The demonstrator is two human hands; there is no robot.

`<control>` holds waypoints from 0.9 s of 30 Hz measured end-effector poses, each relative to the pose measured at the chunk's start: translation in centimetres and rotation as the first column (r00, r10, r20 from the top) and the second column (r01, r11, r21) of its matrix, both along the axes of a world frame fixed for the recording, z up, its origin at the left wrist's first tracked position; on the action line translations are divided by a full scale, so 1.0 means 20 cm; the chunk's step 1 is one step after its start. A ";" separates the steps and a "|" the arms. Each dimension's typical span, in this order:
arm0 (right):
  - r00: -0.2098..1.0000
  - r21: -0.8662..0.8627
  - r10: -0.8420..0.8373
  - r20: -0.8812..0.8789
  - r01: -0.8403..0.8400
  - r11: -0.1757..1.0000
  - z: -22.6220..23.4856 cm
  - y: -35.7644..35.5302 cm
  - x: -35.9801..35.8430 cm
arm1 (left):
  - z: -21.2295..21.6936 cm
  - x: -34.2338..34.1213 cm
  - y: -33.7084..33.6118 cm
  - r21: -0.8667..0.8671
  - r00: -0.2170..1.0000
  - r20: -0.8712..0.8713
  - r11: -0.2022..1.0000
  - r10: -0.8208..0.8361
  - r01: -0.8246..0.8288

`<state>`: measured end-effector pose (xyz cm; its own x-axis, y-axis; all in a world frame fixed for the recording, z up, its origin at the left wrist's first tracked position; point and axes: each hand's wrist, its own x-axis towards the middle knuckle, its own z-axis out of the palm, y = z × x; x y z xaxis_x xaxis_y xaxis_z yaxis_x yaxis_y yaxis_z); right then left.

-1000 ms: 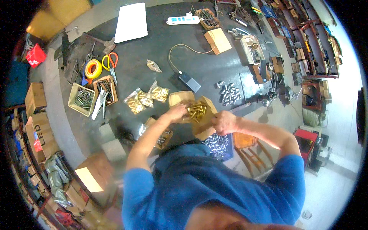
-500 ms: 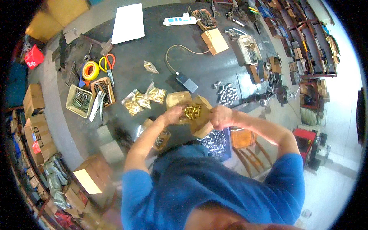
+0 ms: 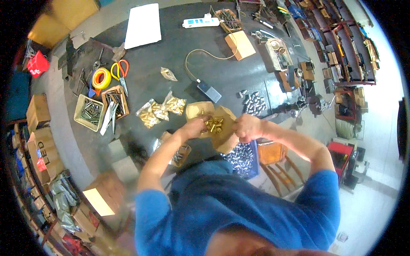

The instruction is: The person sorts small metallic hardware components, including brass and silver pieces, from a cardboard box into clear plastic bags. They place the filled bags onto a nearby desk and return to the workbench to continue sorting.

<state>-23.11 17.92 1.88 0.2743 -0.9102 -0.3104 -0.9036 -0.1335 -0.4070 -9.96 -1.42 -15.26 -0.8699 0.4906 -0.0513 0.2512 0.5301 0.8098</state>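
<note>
Brass fittings (image 3: 215,124), small and tube-shaped, lie heaped in an open cardboard box (image 3: 224,143) tilted in front of me. My right hand (image 3: 248,128) is closed on the box's right edge. On its left stands a second open cardboard box (image 3: 194,109), with a small brass piece visible inside. My left hand (image 3: 196,127) is at the near side of that box, beside the brass heap, fingers bent together; their tips and anything between them are hard to make out. Clear bags of brass pieces (image 3: 153,113) lie to the left.
Silver metal parts fill a blue bin (image 3: 252,160) below the boxes; more silver parts (image 3: 255,103) are piled at right. A corded black device (image 3: 208,91) lies beyond. Orange-handled scissors (image 3: 121,74), tape (image 3: 101,78) and a tray of metal pieces (image 3: 89,112) sit left.
The brass fittings have shifted within the tilted box. A small brass piece now shows in the left box, above my left hand. Both hands stay nearly in place.
</note>
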 end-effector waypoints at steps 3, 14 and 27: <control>0.995 0.147 0.030 -0.094 -0.015 0.989 -0.05 0.00 0.01 | 0.03 0.01 0.01 0.042 0.971 -0.229 0.997 0.072 -0.064; 0.999 0.142 -0.007 -0.043 0.013 0.990 -0.05 -0.02 0.00 | -0.07 0.01 0.01 -0.016 0.980 -0.197 1.000 0.020 -0.023; 0.997 0.194 0.024 -0.075 -0.009 0.981 0.01 -0.12 -0.01 | -0.12 0.00 0.03 -0.076 0.994 -0.109 0.997 -0.014 0.006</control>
